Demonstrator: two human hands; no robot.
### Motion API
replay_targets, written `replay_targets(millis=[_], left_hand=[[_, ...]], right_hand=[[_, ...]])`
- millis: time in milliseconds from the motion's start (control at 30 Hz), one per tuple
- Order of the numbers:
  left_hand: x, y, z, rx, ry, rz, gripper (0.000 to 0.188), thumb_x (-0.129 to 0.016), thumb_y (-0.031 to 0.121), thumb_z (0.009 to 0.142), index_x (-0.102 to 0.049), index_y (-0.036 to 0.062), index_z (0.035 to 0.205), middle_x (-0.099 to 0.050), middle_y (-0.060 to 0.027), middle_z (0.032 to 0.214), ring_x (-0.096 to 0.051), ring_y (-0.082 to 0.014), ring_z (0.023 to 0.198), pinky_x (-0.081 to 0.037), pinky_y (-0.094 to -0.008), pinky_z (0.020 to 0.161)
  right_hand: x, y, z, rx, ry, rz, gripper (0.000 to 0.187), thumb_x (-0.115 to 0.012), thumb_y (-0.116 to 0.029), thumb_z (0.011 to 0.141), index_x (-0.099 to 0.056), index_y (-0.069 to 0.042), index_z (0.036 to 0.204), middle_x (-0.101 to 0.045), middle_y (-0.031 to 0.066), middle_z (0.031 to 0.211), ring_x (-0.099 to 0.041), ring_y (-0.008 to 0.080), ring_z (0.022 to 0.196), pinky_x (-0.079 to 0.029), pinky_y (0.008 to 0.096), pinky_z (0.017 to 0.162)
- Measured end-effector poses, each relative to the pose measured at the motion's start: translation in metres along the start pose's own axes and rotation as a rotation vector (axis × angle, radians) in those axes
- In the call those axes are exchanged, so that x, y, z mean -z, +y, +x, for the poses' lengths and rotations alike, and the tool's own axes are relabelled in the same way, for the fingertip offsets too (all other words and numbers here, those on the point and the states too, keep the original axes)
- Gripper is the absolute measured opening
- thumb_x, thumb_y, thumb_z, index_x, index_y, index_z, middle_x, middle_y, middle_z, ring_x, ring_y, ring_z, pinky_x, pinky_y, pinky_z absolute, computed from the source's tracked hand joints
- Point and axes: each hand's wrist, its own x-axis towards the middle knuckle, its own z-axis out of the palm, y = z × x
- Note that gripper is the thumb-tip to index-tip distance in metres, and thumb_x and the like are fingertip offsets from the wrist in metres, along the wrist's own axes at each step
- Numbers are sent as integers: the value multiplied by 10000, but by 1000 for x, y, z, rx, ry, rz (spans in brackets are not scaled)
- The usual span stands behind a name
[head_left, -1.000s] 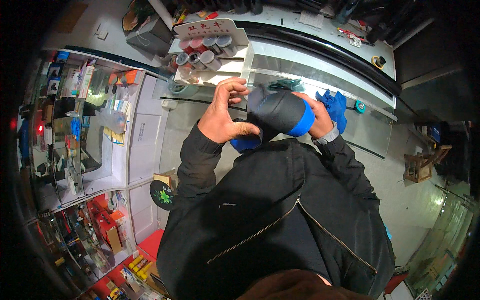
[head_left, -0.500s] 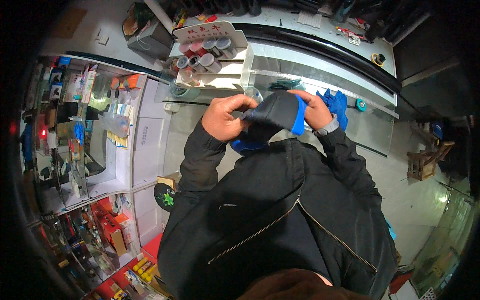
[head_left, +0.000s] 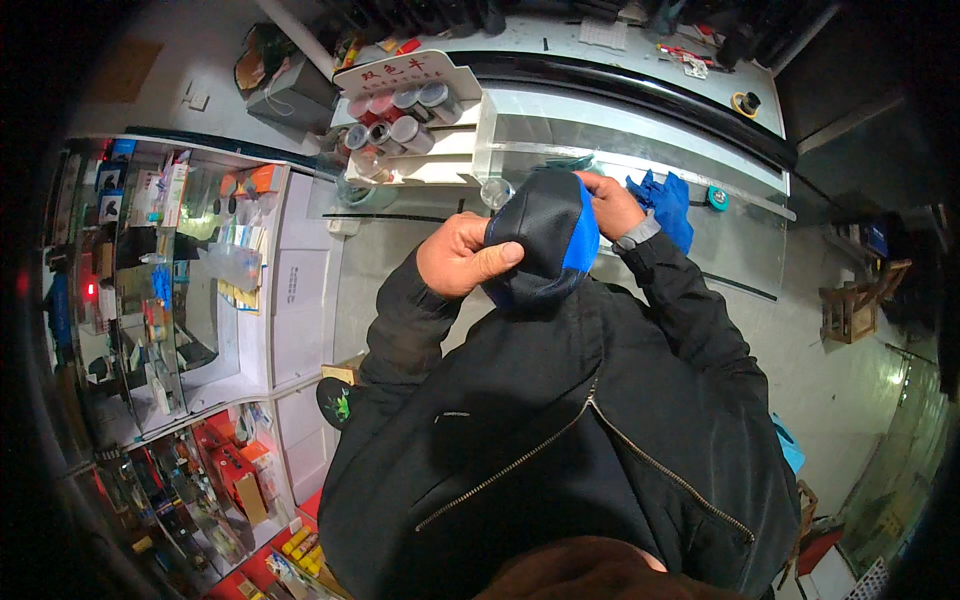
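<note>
Both my hands hold a rounded, cap-like cover (head_left: 545,225) in front of my chest, black and leather-like with a bright blue band along its right side. My left hand (head_left: 458,258) grips its left edge, the thumb lying across the black face and the fingers hidden behind. At the far right edge, my right hand (head_left: 612,208) pinches the cover, its fingertips partly hidden. On that wrist sits a grey watch (head_left: 637,233). Just right of it lies a crumpled blue cloth (head_left: 668,208) on the glass counter (head_left: 740,225).
A white stepped display rack (head_left: 430,166) with lidded jars (head_left: 410,132) stands ahead left. Beside it is a clear cup (head_left: 496,192). A teal tape roll (head_left: 717,198) lies on the right. Shelves of goods (head_left: 282,260) fill the left; a wooden stool (head_left: 850,308) stands right.
The cover has been turned upright and spread so its black face shows more fully. My left thumb now lies across that face, and my right hand has shifted slightly left and away from me.
</note>
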Motion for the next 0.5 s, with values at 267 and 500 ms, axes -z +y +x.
replay_targets(millis=[267, 500], left_hand=[[-20, -6, -5, -54, 145, -179, 288, -634, 32, 975, -694, -25, 1251, -726, -59, 1172, -647, -129, 1096, -499, -319, 999], [-21, -7, -8, -59, 129, -164, 381, -602, -3, 936, -651, -20, 1314, -694, -63, 1261, -625, -151, 1183, -462, -340, 1067]], right_hand=[[-5, 13, 2, 22, 13, -48, 492, -482, 115, 886, -675, -21, 1317, -760, 81, 1157, -700, 177, 1058, -536, 320, 968], [-6, 23, 4, 18, 0, -26, 494, -484, 104, 897, -682, -51, 1322, -768, 70, 1110, -702, 161, 993, -554, 315, 902]])
